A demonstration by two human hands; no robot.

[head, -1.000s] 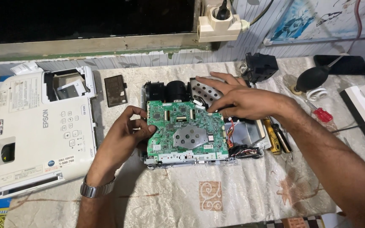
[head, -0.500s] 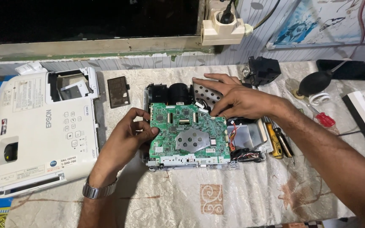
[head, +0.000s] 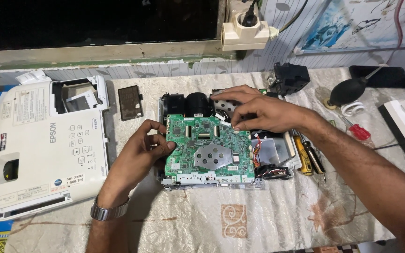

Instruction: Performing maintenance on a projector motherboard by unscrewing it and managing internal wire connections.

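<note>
Across the whole lower frame spreads one table [head: 268, 225] under a pale patterned cloth, carrying everything else. At the left of the frame lies one white projector cover [head: 48, 145], face up and set well apart from the work, which I judge keeps it out of the way while the inside is open. At the centre sits one opened projector chassis [head: 212, 180], its black lens barrel [head: 198, 104] toward the upper edge, with one green circuit board [head: 209, 147] lying on top of it, flat and level. Both hands are on that board, probably so that one steadies it while the other handles small parts: the left hand [head: 141, 150], with a metal watch on the wrist, curls against the board's left edge, thumb and fingers pinched on the rim; the right hand [head: 258, 112] reaches over the upper right corner, fingertips closed around a small white connector [head: 225, 119] there, though how firmly cannot be told. Just right of the chassis lie two screwdrivers with yellow-and-black handles [head: 305, 154], side by side and within easy reach. Farther right are one red-handled screwdriver [head: 358, 132] and one black rubber air blower [head: 350, 92]. Between cover and chassis, in the upper middle, lies one small dark panel [head: 131, 103].
</note>
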